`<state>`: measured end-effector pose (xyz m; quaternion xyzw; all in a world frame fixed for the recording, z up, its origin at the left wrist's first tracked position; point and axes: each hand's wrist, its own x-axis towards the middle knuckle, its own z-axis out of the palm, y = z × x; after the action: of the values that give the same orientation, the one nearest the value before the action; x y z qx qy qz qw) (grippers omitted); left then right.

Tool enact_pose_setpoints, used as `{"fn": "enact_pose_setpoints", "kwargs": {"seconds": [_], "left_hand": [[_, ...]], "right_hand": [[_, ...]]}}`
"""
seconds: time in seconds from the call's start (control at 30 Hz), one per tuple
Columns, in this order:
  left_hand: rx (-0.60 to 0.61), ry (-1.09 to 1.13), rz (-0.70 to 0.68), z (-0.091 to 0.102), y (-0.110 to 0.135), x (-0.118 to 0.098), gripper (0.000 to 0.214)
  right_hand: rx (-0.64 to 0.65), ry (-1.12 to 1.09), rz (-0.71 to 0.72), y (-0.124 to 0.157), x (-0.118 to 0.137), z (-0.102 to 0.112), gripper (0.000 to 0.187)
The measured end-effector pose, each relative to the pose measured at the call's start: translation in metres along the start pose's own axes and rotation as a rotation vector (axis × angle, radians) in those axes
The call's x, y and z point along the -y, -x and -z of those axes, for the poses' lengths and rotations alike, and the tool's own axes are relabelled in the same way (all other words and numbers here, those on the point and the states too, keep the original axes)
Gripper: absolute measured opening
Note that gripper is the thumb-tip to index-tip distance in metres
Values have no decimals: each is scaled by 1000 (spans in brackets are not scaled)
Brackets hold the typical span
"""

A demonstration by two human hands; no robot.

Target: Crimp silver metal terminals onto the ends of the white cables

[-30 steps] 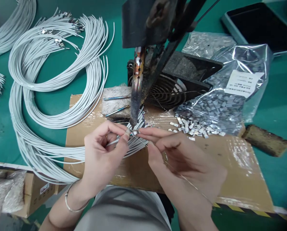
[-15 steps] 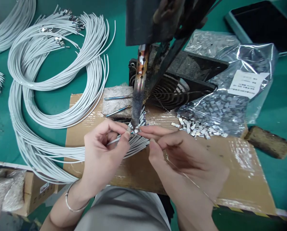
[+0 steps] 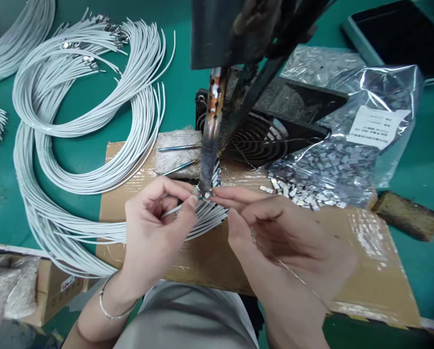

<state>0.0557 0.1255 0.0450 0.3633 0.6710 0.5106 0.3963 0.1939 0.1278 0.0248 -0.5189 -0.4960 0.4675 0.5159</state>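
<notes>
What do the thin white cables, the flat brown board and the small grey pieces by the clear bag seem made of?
Thin white cables: probably wire in a matt plastic sheath; they bend in smooth loops. Flat brown board: cardboard, seemingly taped over, given its glossy wrinkled patches. Small grey pieces: likely metal, with bright glints.
</notes>
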Motion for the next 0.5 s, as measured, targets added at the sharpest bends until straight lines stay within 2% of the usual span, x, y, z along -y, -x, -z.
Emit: {"fn": "enact_pose_setpoints", "kwargs": {"seconds": [0.5], "left_hand": [[-2, -16, -39, -1, -2, 2, 16]], "right_hand": [[1, -9, 24, -1, -3, 0, 24]]}}
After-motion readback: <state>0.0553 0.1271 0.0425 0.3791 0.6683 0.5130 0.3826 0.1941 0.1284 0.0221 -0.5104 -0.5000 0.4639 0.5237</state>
